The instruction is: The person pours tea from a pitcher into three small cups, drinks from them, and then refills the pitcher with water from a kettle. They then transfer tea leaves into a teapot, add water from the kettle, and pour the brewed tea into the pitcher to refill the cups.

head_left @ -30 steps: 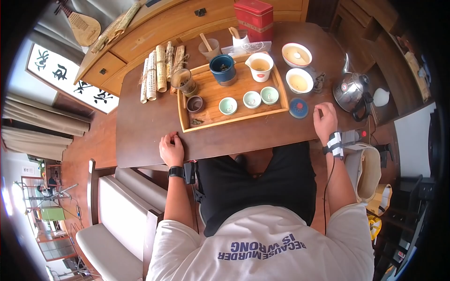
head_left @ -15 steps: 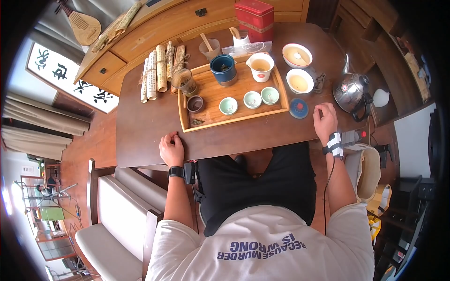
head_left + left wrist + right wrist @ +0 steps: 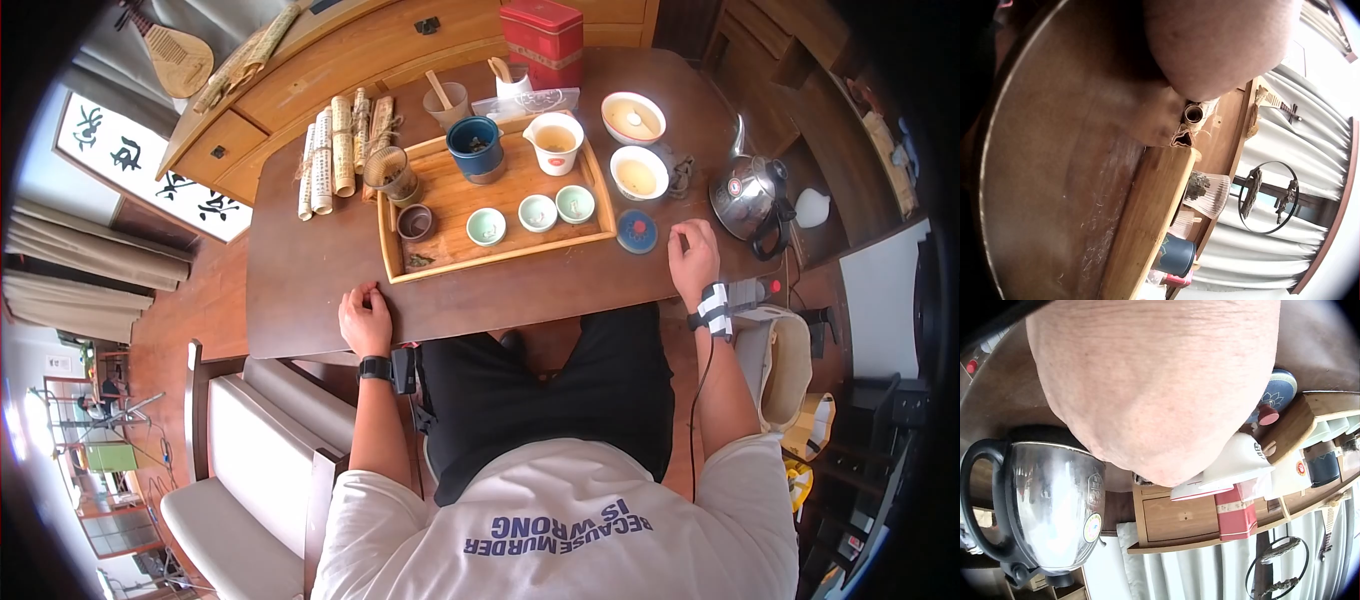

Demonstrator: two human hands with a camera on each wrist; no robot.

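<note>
The left hand [image 3: 366, 320] rests on the table's near edge, below the wooden tray [image 3: 460, 268], fingers loosely curled and holding nothing. At the right, the other hand [image 3: 694, 262] lies on the table between the blue lid [image 3: 637, 231] and the steel kettle [image 3: 745, 195], its fingers loosely bent around nothing. Three pale green cups [image 3: 486, 227] stand on the tray with a dark cup [image 3: 416, 223], a blue pot [image 3: 475, 150] and a white pitcher [image 3: 555, 143] of tea. In both wrist views the back of the hand hides the fingers.
Rolled scrolls [image 3: 321, 165] lie left of the tray. Behind it stand a red tin [image 3: 541, 42] and a glass holder [image 3: 447, 105]. Two bowls [image 3: 639, 173] of pale liquid sit to its right. A beige bag [image 3: 785, 370] hangs beside the right forearm.
</note>
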